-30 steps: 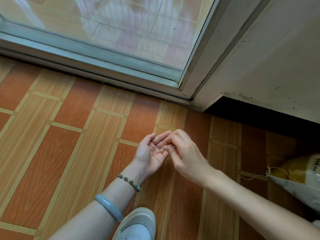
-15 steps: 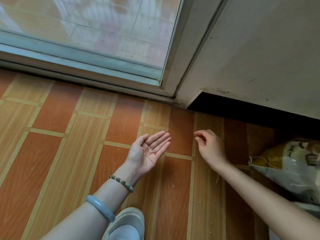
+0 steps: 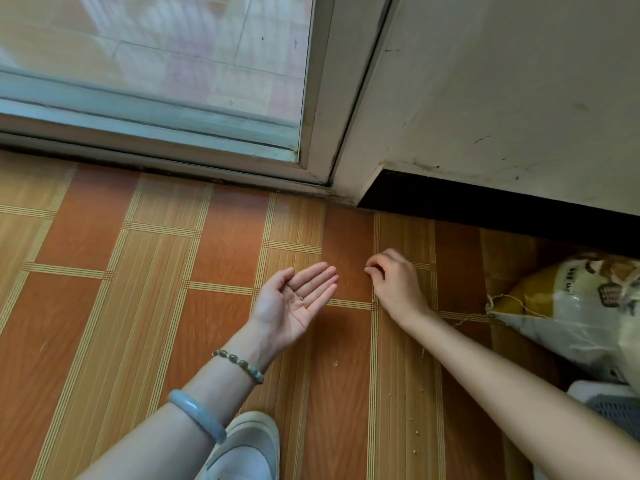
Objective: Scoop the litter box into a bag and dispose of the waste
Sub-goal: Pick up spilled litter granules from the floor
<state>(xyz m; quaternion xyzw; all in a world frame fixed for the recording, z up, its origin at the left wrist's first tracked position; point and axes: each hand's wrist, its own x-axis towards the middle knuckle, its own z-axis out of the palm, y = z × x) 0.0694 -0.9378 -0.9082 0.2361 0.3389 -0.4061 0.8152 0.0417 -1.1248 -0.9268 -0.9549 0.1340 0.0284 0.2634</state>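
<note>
My left hand (image 3: pixel 296 303) lies palm up just above the tiled floor with its fingers straight. A couple of tiny litter granules (image 3: pixel 297 299) rest in the palm. To its right, my right hand (image 3: pixel 391 282) is down at the floor with curled fingers, thumb and forefinger meeting at the tile. Nothing shows between those fingertips. A few more loose granules (image 3: pixel 415 433) are scattered on the floor nearer to me. No litter box and no scoop can be made out for sure.
A yellow and white sack (image 3: pixel 561 306) with a frayed string top lies at the right. Below it is a white and grey plastic basket edge (image 3: pixel 609 407). My shoe (image 3: pixel 242 448) is at the bottom. A glass sliding door (image 3: pixel 156 81) and a wall (image 3: pixel 502 98) close the far side.
My right hand left my left palm and moved right, down to the floor. My left hand opened flat, palm up. The view shifted slightly right.
</note>
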